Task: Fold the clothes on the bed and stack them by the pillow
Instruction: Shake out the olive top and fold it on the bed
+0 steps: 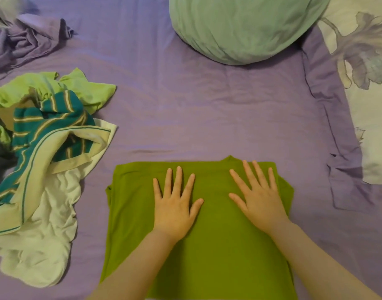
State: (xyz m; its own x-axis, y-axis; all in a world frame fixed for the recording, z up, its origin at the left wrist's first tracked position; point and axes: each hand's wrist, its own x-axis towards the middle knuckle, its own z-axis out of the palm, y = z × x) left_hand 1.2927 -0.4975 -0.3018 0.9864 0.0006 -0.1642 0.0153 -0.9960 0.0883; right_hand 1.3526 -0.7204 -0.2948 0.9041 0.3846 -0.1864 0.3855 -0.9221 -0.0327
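An olive-green garment (pixel 209 245) lies folded into a long rectangle on the purple bed sheet (pixel 207 118), near the front edge of the view. My left hand (pixel 175 204) presses flat on its upper middle with fingers spread. My right hand (pixel 257 195) presses flat on its upper right part, fingers straight too. A pale green pillow (pixel 244 27) sits at the back, well beyond the garment. To the left lies a heap of unfolded clothes: a teal striped piece (pixel 49 124), a light green one (pixel 86 89) and a white one (pixel 45 241).
A crumpled purple cloth (pixel 23 40) is bunched at the back left. A white floral-print cover (pixel 367 61) lies along the right side, beside the sheet's folded edge. Bare sheet stretches between the garment and the pillow.
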